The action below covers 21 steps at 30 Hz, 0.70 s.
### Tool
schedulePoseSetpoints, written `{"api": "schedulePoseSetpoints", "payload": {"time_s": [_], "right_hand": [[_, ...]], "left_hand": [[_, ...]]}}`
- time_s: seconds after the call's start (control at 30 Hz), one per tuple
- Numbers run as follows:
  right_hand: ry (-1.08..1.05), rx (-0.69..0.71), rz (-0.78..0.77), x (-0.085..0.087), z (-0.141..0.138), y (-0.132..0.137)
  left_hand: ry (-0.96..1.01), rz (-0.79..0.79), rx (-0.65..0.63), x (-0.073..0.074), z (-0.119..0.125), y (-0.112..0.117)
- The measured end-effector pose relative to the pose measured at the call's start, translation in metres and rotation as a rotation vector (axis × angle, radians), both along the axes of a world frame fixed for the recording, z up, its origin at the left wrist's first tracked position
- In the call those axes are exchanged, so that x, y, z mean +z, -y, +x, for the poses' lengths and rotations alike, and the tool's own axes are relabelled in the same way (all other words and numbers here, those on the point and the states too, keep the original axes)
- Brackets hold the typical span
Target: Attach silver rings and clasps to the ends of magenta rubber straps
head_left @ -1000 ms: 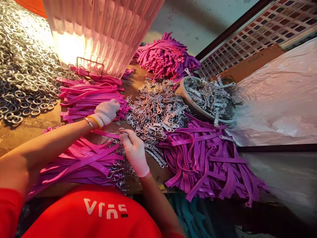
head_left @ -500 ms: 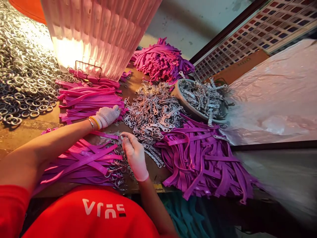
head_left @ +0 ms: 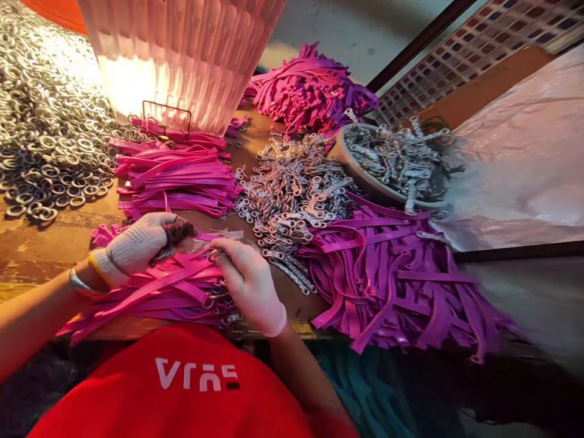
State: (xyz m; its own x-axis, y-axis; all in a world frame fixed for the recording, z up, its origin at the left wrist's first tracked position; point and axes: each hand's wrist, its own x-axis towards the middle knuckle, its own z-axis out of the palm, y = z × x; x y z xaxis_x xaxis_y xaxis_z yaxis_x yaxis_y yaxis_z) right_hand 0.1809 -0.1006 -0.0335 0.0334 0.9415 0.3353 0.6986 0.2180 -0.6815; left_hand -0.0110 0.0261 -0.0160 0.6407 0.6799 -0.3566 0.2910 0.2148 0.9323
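My left hand [head_left: 137, 243], in a white dotted glove, is closed around a pink strap [head_left: 206, 236]. The glove's finger area looks dark, and a bit of metal shows below it. My right hand [head_left: 250, 283], in a thin pale glove, pinches the strap's other end by a small metal ring, largely hidden by the fingers. Under both hands lies a bundle of pink straps with metal rings [head_left: 150, 289]. Farther back is a stack of pink straps [head_left: 182, 173], and to its right a heap of metal chain pieces [head_left: 294, 188].
Loose metal rings [head_left: 50, 140] cover the left side. A ribbed translucent panel [head_left: 182, 61] stands at the back, before a pink strap pile [head_left: 310, 91]. On the right are a bowl of chain pieces [head_left: 356, 173], purple straps [head_left: 387, 274] and plastic sheeting [head_left: 524, 170].
My left hand has drawn back from the rear strap stack toward my body, now near my right hand. My right hand keeps its pinch. The view has shifted slightly.
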Motion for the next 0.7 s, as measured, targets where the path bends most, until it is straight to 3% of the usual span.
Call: {"api": "schedulePoseSetpoints", "payload": {"time_s": [0.1,0.23,0.33,0.43,0.5,0.57,0.7], "right_hand": [[0.290,0.052,0.002,0.006,-0.016,-0.009],[0.691,0.034,-0.031,0.013,-0.026,-0.010],[0.832,0.040,-0.038,0.012,-0.027,-0.004],[0.813,0.013,-0.062,0.008,-0.026,0.001],[0.739,-0.029,-0.094,0.006,-0.024,0.003],[0.658,-0.043,-0.145,0.007,-0.023,0.002],[0.607,0.019,-0.299,0.011,-0.024,-0.002]], "left_hand": [[-0.028,-0.029,0.006,0.002,-0.009,0.025],[-0.056,0.063,-0.053,0.000,-0.007,0.039],[-0.130,0.375,-0.097,-0.008,-0.002,0.045],[-0.245,0.662,-0.190,-0.019,0.002,0.052],[-0.232,0.659,-0.216,-0.026,0.002,0.053],[-0.151,0.557,-0.175,-0.032,0.000,0.051],[-0.075,0.408,-0.088,-0.035,-0.007,0.048]]}}
